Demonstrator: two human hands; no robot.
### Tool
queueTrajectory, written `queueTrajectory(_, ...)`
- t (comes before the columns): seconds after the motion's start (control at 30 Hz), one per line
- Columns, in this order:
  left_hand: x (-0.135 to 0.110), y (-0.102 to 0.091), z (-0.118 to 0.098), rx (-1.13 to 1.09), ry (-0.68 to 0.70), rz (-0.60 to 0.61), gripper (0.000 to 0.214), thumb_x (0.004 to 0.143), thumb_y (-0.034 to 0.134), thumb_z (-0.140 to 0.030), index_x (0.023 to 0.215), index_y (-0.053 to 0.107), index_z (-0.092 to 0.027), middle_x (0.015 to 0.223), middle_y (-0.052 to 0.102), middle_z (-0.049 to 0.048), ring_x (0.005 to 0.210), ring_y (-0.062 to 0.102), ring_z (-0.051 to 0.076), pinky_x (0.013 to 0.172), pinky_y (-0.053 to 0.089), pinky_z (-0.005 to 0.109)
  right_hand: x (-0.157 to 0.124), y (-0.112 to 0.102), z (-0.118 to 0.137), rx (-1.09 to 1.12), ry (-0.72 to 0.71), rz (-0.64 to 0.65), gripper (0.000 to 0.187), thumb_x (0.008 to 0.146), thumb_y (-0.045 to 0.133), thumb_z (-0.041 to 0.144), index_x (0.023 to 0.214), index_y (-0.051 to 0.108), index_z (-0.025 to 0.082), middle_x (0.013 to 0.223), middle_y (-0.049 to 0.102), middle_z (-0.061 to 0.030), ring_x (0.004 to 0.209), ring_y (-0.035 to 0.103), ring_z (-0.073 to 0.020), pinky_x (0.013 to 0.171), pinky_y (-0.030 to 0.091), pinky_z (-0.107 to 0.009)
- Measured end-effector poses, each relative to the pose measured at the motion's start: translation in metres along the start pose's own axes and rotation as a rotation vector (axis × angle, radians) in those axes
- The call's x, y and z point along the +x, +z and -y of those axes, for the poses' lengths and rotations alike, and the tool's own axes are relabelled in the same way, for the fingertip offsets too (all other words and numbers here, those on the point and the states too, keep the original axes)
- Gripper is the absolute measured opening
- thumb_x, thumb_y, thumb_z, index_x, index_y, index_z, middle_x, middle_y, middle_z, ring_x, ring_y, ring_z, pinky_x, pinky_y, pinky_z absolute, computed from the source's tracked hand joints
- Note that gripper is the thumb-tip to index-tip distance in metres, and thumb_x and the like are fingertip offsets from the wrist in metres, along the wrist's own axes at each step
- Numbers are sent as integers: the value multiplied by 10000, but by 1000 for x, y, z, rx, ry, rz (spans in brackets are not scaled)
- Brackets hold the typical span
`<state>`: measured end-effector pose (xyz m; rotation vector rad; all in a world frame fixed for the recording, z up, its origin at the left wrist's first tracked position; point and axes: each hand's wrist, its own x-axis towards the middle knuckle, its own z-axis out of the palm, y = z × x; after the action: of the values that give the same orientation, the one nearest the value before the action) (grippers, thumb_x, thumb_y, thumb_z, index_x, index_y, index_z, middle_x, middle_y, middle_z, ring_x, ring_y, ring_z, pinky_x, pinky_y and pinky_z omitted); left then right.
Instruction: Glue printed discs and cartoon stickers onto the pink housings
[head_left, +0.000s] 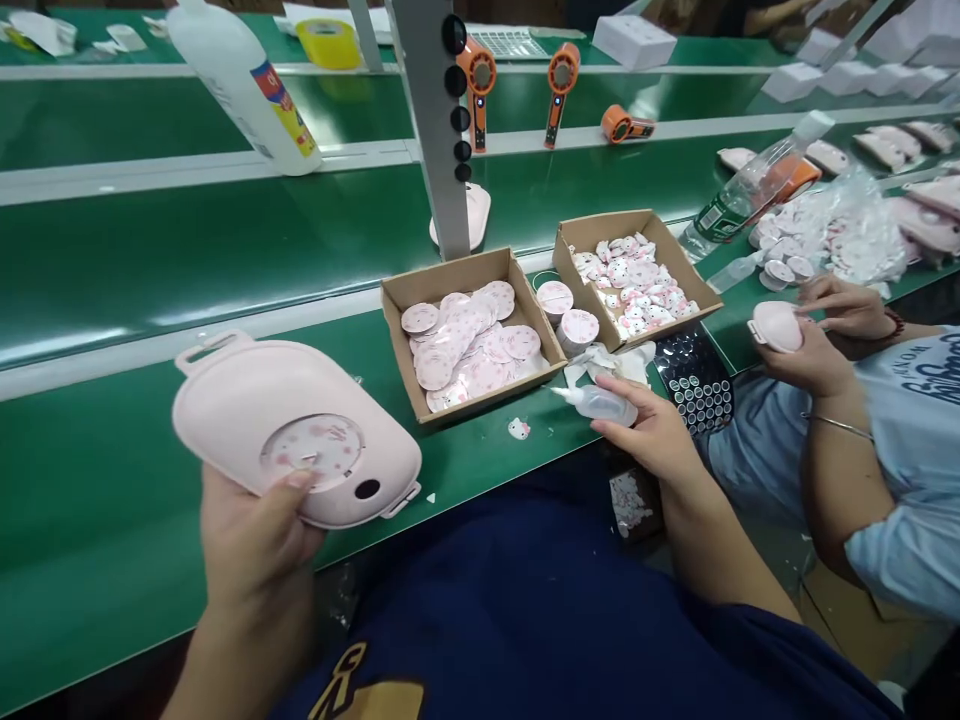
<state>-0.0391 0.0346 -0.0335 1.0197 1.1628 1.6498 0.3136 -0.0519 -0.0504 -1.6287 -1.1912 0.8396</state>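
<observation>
My left hand (259,535) grips a pale pink plastic case (225,400) from below, its thumb over the front. A round recess in the case holds a patterned disc (330,445), with a small black oval beside it. In my right hand (649,430) is a small clear squeeze bottle (604,405) with a narrow white tip that points left. Just left of that tip, a cat-face piece (519,429) lies on the green bench. Behind it stands a cardboard box of printed round discs (480,345); a second box (645,220) holds many cat-face pieces.
Two stacks of round discs (577,328) and a crumpled white tissue (611,362) sit between the boxes and my right hand. At right, a co-worker's hands (817,345) hold a small pink piece. A large white bottle (247,90), a grey post (431,130) and orange handheld fans (559,85) stand farther back.
</observation>
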Motion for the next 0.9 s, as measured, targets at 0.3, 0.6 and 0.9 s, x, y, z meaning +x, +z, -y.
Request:
queueTrajectory(0.3,-5,8,-11,46,38,-6,389,495,753,-103,866,660,-173,974,736,-3,1120,625,305,1048,470,547,5,-2,27,-668,-442,-203,333,691,775,288,1009,681,251,1061,664,-59,1036,554,-296,936,409,-501)
queueTrajectory(0.6,-1,9,-7,96,5,36,416,520,757,-126,920,652,-166,975,732,-6,1120,629,300,1071,455,520,22,26,6,-241,-195,75,339,752,675,225,1084,608,209,1085,686,-70,997,642,-237,895,502,-391)
queueTrajectory(0.9,3,21,-15,163,-58,-6,828,419,707,-87,1195,593,-352,1136,729,-51,1128,626,357,973,525,568,24,17,17,-344,-278,82,523,767,762,358,1236,599,194,1176,673,-106,987,656,-231,908,527,-413)
